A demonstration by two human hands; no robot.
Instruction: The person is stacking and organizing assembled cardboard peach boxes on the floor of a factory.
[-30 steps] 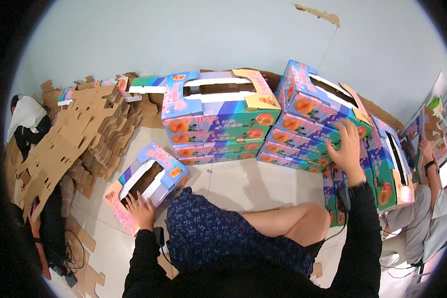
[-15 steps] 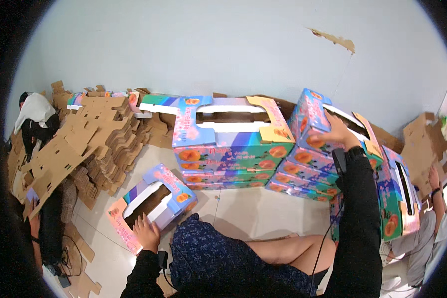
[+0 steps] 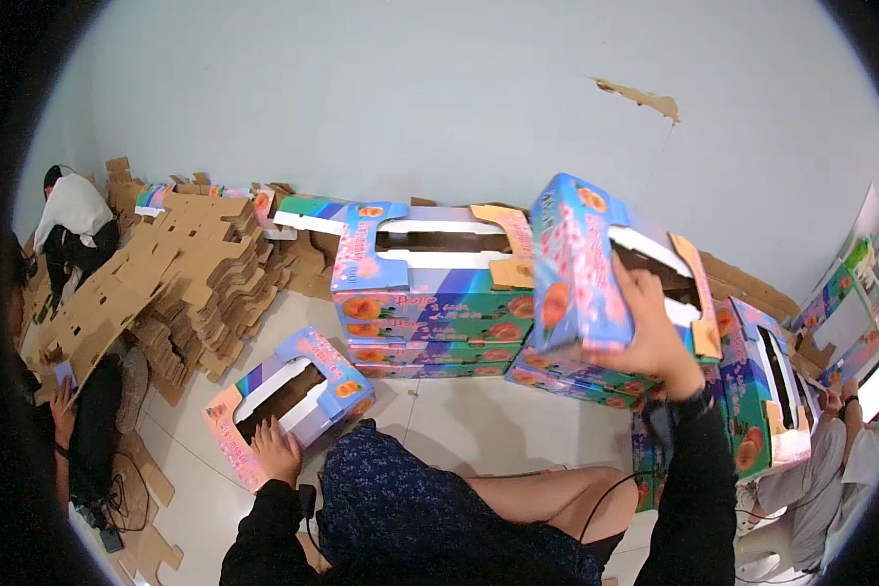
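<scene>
My right hand (image 3: 649, 327) grips a peach-printed cardboard carton (image 3: 581, 283) by its end, with fingers hooked into the top opening. The carton is tilted and raised over the right-hand stack, hiding part of it. At the lower left, another such carton (image 3: 313, 415) rests on the floor. My left hand (image 3: 277, 453) is closed over its near end panel, with the fingertips at the edge of the opening. A stack of cartons (image 3: 430, 303) stands in the middle, just left of the raised one.
Flat brown cardboard sheets (image 3: 195, 264) are piled at the left beside a seated person (image 3: 73, 220). More cartons (image 3: 767, 391) stand at the right, near another person's hand (image 3: 835, 400). A pale wall (image 3: 361, 98) rises behind. Cables (image 3: 596, 503) hang near my arms.
My right hand has lifted the top carton off the right-hand stack and brought it nearer and tilted. My left hand stays on the floor carton. The whole view has shifted slightly.
</scene>
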